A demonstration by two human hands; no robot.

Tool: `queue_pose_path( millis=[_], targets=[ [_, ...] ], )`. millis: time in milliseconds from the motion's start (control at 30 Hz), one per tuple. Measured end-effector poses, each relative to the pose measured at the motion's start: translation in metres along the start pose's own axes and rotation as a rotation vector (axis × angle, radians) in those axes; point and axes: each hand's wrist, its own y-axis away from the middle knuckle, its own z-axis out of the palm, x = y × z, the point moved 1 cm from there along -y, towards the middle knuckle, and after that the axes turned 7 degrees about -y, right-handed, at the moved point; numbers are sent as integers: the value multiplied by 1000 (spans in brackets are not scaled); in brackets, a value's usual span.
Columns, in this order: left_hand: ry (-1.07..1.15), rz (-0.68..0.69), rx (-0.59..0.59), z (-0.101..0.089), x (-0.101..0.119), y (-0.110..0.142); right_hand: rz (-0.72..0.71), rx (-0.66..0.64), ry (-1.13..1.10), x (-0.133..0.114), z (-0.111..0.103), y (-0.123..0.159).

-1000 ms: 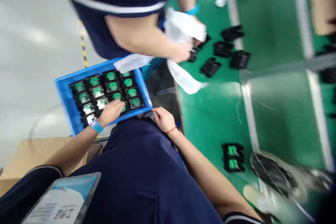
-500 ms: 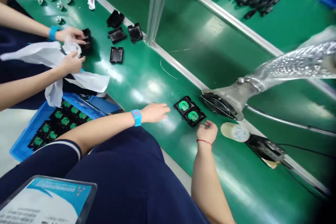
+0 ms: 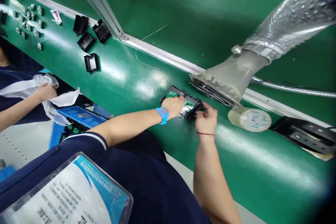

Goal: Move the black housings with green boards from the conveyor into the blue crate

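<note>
White cloth (image 3: pixel 67 98) is held in a co-worker's hand (image 3: pixel 46 92), far left. Next I see open black boxes (image 3: pixel 86 42) on the green bench (image 3: pixel 123 84). Near the middle, my left hand (image 3: pixel 173 106) is over two side-by-side black cases (image 3: pixel 189 106), fingers bent onto them; I cannot tell whether they grip. My right hand (image 3: pixel 207 120), half curled, is at their right edge, its hold unclear. Further right: a vent nozzle (image 3: pixel 228 80), then a tape roll (image 3: pixel 249 119).
</note>
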Motion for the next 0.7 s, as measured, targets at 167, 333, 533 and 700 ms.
queue_pose_path(
  millis=[167, 333, 533, 700],
  targets=[
    [-63, 19, 19, -4, -20, 12, 156, -54, -270, -23, 5, 17],
    [-19, 65, 132, -5, -84, 61, 61, -205, -420, -59, 26, 54],
    [285, 25, 372, 4, -154, 176, -151, -419, -213, -84, 68, 89],
    [589, -103, 579, 26, -187, 274, -360, -613, 58, -108, 115, 110]
  ],
)
